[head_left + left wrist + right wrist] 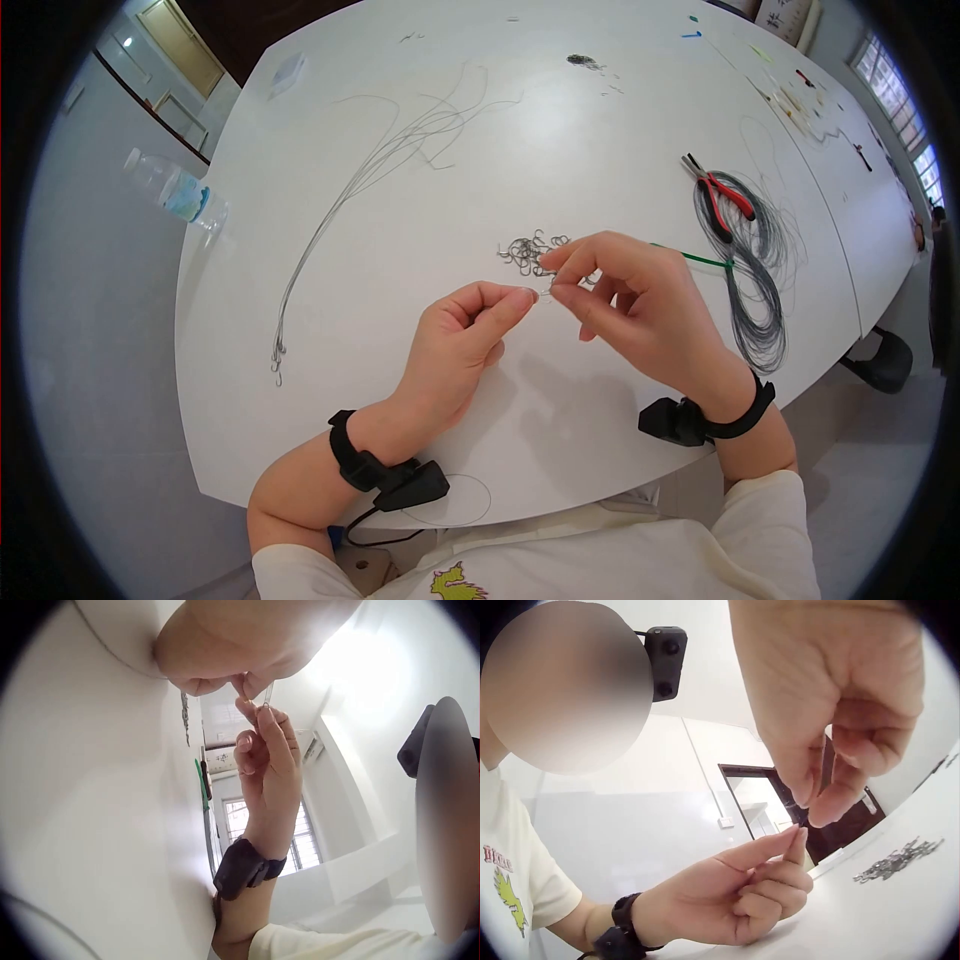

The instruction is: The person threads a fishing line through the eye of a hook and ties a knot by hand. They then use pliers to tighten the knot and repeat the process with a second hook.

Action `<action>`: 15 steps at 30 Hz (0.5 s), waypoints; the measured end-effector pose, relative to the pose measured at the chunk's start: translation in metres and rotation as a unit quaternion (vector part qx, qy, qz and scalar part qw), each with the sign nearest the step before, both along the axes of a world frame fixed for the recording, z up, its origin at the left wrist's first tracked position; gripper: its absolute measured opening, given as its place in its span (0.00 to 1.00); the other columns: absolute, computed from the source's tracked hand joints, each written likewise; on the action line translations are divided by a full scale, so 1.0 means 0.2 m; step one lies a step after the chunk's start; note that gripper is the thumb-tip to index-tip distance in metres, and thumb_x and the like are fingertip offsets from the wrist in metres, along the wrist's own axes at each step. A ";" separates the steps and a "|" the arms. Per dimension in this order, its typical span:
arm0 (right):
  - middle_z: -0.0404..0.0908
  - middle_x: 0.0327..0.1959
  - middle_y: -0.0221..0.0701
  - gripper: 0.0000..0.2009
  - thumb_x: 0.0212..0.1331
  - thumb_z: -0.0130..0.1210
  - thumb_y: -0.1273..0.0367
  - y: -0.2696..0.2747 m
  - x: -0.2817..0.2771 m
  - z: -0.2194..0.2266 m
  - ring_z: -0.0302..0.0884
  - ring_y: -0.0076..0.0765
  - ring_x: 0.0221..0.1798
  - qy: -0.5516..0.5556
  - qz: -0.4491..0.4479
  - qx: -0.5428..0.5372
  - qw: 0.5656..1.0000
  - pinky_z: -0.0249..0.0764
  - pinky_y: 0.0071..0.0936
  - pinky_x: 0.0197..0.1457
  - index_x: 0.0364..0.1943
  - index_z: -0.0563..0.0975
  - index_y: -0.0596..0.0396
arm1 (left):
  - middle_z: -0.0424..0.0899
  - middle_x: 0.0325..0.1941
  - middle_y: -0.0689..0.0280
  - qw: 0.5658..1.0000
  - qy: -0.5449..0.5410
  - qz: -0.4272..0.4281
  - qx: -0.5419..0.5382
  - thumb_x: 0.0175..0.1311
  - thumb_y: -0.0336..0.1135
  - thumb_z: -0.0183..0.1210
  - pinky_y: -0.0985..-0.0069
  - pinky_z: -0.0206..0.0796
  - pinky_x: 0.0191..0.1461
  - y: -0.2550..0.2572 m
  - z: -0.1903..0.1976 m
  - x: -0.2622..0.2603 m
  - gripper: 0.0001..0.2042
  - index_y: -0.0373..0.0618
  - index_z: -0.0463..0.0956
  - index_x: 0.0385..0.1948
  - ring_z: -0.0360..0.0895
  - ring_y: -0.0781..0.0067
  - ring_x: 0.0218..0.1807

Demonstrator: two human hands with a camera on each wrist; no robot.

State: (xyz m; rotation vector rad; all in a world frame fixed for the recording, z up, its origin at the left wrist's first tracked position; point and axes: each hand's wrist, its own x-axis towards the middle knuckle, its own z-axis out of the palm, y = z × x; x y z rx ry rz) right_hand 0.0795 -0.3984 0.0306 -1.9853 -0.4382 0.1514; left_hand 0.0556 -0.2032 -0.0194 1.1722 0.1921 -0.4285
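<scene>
Above the white table [420,250], both hands' fingers [520,298] pinch a thin wire [268,694] between their tips.

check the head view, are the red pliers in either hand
No, the red pliers lie on the coil of wire, apart from both hands.

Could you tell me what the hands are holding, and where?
Both hands, left and right, pinch a small hook at their fingertips; which part cannot be told.

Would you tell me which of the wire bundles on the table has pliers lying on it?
The dark coiled wire at the right of the table, with red-handled pliers on its upper end. The long loose wires at the left carry no tool.
</scene>
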 end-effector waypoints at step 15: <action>0.76 0.27 0.34 0.06 0.56 0.62 0.77 0.05 0.00 -0.15 0.78 0.40 0.26 -0.220 0.011 -0.054 0.974 0.74 0.30 0.28 0.30 0.74 0.58 | 0.61 0.20 0.82 1.000 0.002 -0.003 -0.012 0.71 0.36 0.58 0.85 0.40 0.24 0.00 0.01 0.00 0.09 0.41 0.81 0.40 0.48 0.90 0.21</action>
